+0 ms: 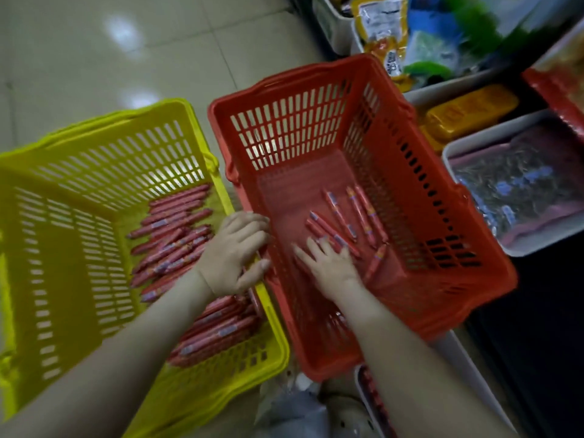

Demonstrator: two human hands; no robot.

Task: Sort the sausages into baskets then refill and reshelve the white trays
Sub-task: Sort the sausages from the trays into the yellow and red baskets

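scene: two baskets side by side on the tiled floor (126, 58), shelf trays at right
yellow basket (104, 172): left of the pair; holds a big pile of sausages (177, 248), mostly lined up along its right wall
red basket (300, 121): tilted, its near end propped on a white tray (474, 374), probably to keep it close to the trays being emptied
red-basket sausages (344, 216): only a handful, loose on the basket floor, lying at mixed angles near the right wall
left hand (235, 251): laid over the shared edge where the two baskets touch; fingers loosely apart, thumb out, no clear grip seen; likely steadying the tilted red basket
right hand (330, 263): inside the red basket, palm down; fingers straight and fanned apart, tips touching the nearest sausages, holding nothing; looks like it is spreading or raking them
step in hand: sorting, judged from the uneven piles; refill and reshelve not yet begun
propped tray: red items show in its near end, possibly more sausages; blurred
other white tray (486, 129): at right, holds bagged goods, not sausages
risk: the tilted red basket could slide off the tray if the left hand lifts
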